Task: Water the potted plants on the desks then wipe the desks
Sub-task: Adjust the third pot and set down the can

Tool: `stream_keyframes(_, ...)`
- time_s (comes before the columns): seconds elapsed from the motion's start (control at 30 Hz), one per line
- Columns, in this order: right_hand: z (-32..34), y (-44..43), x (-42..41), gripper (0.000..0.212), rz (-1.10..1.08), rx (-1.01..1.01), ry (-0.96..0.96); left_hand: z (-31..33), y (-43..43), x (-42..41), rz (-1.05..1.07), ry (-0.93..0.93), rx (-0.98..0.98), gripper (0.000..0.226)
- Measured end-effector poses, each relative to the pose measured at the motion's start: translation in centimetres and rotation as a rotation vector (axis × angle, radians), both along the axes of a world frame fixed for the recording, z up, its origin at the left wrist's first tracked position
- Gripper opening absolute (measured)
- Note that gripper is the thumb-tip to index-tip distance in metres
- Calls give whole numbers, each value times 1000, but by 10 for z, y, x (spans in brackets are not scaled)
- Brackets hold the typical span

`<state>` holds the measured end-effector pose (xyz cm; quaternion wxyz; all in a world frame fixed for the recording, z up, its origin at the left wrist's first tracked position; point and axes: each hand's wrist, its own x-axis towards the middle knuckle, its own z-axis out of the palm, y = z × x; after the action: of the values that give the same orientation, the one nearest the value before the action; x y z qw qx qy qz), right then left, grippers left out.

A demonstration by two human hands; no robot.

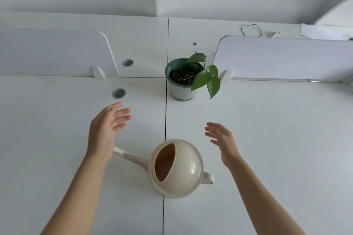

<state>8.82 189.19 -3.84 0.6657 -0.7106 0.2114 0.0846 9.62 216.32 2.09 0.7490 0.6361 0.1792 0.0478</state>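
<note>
sitting on the white desk [267,139] right in front of you, the cream watering can [176,168] straddles the dark seam between two desk panels, its spout running out to your left and its handle poking out on the right. your left hand [106,129] hovers above the spout end with fingers spread wide, holding nothing; whether it touches the spout you cannot tell. your right hand [222,141] hangs just beside the can's body, also wide open and empty, palm turned inward. farther back on the same seam stands the potted plant [188,78] (green-rimmed pot, dark soil, a few leaves drooping to the right), between two white divider panels [286,57]. two round cable grommets [119,93] sit off to the left.
</note>
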Motion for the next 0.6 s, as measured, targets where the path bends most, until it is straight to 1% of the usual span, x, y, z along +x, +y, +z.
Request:
stream_keyframes(0.1, 5, 6, -23, 19, 13, -37, -2, -5, 15, -32, 100, -28, -42, 23)
stream_keyframes(0.2, 4, 15, -48, 14, 14, -70, 10, -26, 25, -59, 280, -10, -67, 23)
stream_keyframes(0.27, 4, 24, -65, 16, 34, -75, 38, -46, 29, -72, 387, 36, -77, 23)
stream_keyframes(0.33, 0, 33, -81, 20, 34, -56, 49, -65, 30, -80, 424, 113, -89, 23)
stream_keyframes(0.43, -9, 41, -98, 22, -26, -102, 30, -85, 28, -83, 300, 200, -129, 17)
stream_keyframes(0.47, -11, 43, -102, 22, -46, -108, 36, -87, 26, -81, 238, 219, -135, 19)
stream_keyframes(0.53, -14, 46, -106, 25, -73, -113, 73, -90, 21, -76, 130, 234, -144, 31)
stream_keyframes(0.6, -16, 48, -108, 32, -78, -115, 96, -89, 16, -71, 46, 227, -149, 31)
